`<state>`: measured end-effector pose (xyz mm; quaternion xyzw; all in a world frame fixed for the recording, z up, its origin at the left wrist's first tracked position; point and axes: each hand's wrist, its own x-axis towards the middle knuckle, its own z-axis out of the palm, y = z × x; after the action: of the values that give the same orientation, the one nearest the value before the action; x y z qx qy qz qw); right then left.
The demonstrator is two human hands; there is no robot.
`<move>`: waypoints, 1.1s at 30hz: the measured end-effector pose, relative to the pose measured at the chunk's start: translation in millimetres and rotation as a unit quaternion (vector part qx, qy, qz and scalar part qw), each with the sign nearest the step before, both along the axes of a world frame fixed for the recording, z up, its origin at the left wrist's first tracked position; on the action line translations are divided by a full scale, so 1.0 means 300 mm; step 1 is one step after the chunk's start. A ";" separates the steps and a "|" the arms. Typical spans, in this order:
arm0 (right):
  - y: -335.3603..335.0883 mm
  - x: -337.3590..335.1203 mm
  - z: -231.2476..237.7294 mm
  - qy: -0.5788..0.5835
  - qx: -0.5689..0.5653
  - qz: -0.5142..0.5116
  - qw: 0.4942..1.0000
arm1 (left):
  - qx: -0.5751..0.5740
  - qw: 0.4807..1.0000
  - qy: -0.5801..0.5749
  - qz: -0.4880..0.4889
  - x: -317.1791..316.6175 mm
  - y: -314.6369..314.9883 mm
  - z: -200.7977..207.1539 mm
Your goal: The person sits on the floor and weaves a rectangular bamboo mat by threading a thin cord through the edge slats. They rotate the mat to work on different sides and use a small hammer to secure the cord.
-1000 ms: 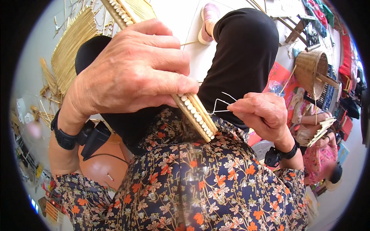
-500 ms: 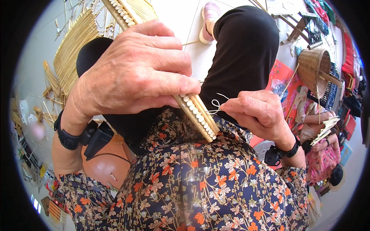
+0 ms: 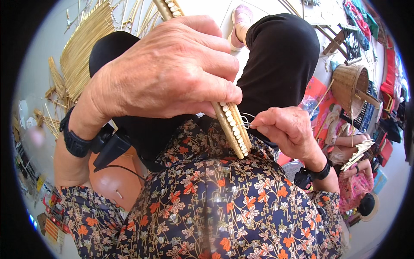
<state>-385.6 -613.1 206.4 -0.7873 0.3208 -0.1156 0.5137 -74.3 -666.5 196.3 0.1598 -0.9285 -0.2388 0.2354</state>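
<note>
My left hand (image 3: 172, 71) is closed around a long, narrow bundle of straw-coloured stalks (image 3: 230, 129), held at a slant above my lap. Round pale cut ends run in a row along the bundle's edge, and its middle is hidden by the hand. Just to the right, my right hand (image 3: 286, 127) pinches a thin white cord (image 3: 246, 121) between thumb and fingertips. A small loop of the cord stands beside the bundle, between it and those fingertips.
At the far left lies a woven stalk mat (image 3: 86, 47) with loose stalks around it. A wicker basket (image 3: 348, 84) and a dark wooden rack (image 3: 340, 41) stand on the right. Another person (image 3: 355, 181) sits at the right, holding pale sticks (image 3: 360, 151).
My left hand and the bundle have shifted a little to the right in the picture. The cord's loop now lies closer to my right fingertips and looks smaller.
</note>
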 end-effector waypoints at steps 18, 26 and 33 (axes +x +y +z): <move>-0.027 0.027 0.003 -0.039 -0.060 0.030 0.997 | 0.005 1.000 0.012 -0.004 -0.005 0.005 -0.010; -0.065 0.045 0.040 -0.016 -0.071 0.075 0.995 | -0.007 1.000 0.015 -0.021 -0.028 0.003 -0.005; -0.047 0.053 0.055 0.021 -0.007 0.046 0.999 | -0.027 0.999 0.022 -0.035 -0.038 -0.011 -0.010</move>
<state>-369.7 -627.4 222.8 -0.8072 0.2943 -0.0780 0.5057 -85.7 -669.8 193.2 0.1151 -0.9342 -0.2251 0.2518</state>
